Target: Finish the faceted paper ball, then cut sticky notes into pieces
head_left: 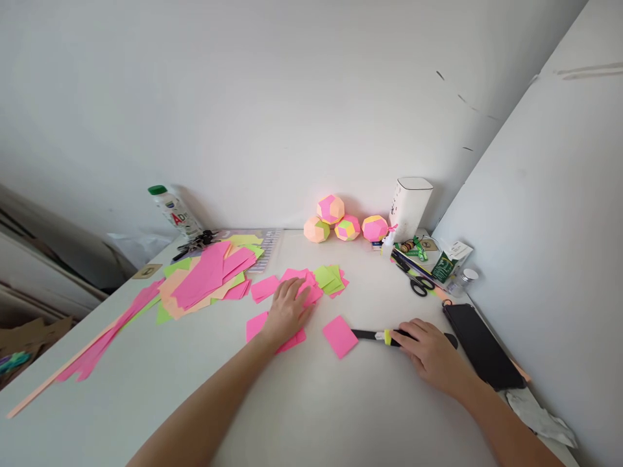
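My left hand lies with its fingers stretched over a loose pile of pink paper pieces, touching them. Further pink pieces lie partly hidden under its wrist. Beyond the fingertips is a small stack of green paper pieces. My right hand is closed around a utility knife with a black handle, a yellow band and a dark blade. The knife's tip points left at a single pink paper square on the white table.
Sheets of pink, green and peach paper and long strips lie left. Several folded paper balls stand at the wall. A bottle stands back left. Scissors, a white container and a black phone are right.
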A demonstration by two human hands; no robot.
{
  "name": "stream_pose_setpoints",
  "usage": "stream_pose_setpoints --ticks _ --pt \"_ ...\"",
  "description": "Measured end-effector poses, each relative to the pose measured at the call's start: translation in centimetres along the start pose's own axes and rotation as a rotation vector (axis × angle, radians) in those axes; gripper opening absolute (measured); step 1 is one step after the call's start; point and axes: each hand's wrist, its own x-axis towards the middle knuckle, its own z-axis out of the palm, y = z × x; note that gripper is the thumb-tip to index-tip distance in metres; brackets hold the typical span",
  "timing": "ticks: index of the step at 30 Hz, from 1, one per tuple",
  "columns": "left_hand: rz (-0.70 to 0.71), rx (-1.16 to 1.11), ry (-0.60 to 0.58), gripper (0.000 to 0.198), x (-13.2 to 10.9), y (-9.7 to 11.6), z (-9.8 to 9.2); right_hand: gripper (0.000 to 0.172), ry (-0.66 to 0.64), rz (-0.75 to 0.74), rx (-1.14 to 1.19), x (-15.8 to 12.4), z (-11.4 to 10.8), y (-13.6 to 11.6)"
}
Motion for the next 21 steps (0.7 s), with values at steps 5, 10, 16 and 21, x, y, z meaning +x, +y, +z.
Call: stream_pose_setpoints --ticks 5,10,16,21 --pt "0.216 -0.403 -0.295 0.024 -0.6 4.5 -0.9 0.045 0.001 0.000 -0.024 0.0 0.0 0.2" --pt "0.203 -0.445 -0.460 0.041 -1.4 6.5 -0.7 0.045 0.009 0.008 -0.028 -0.1 0.0 0.2" --pt "0.152 -0.470 -0.456 0.038 -1.5 5.8 -0.1 0.045 0.038 0.024 -0.061 -0.2 -0.2 0.7" --pt "0.179 -0.477 -0.447 0.034 -1.3 5.7 -0.1 0.043 0.061 0.035 -0.053 -0.4 -0.7 1.5"
